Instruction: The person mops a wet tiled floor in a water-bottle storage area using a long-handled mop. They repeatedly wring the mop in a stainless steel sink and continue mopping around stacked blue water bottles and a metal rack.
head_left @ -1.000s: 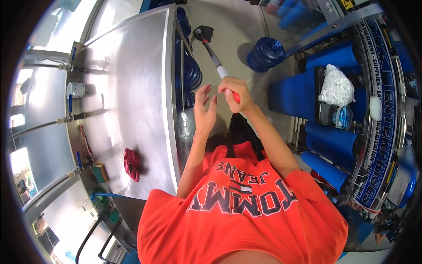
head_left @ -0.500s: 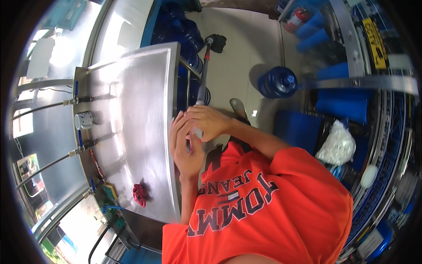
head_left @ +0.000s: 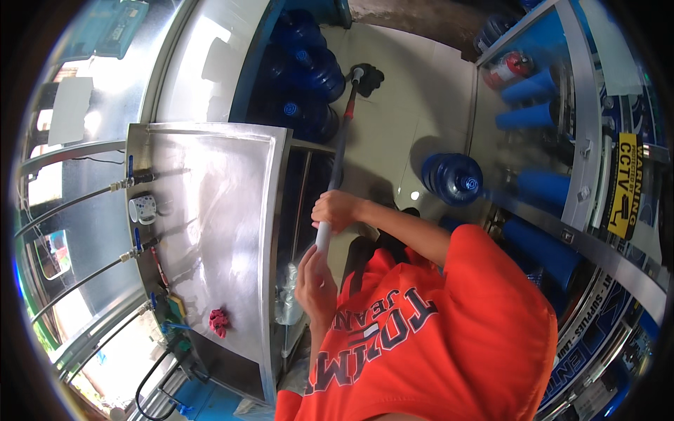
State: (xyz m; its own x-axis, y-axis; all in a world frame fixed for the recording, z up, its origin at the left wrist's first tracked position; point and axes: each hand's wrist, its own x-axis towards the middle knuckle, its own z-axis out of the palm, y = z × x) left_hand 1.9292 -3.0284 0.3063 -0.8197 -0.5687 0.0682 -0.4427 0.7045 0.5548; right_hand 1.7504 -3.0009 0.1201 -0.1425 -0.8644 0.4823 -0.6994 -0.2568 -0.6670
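A mop (head_left: 342, 144) reaches away from me over the tiled floor, with a grey pole, a red section and a dark, bunched head at its far end. My right hand (head_left: 335, 210) is closed round the pole. Nearer my body, my left hand (head_left: 316, 286) grips the light grey end of the same pole, its fingers partly wrapped. The dark mop head rests on the floor beside several blue water jugs (head_left: 319, 77).
A steel counter (head_left: 225, 217) runs along my left, bearing a spotted mug (head_left: 143, 209) and a crumpled red cloth (head_left: 218, 322). One blue water jug (head_left: 453, 178) lies on the floor (head_left: 414, 91) to the right. Glass shelving with blue rolls (head_left: 530, 116) and a red fire extinguisher (head_left: 507, 69) lines the right side.
My hands have moved apart along the pole; the right is now farther out and the left nearer my body. The view has shifted, and the mop head appears slightly farther right.
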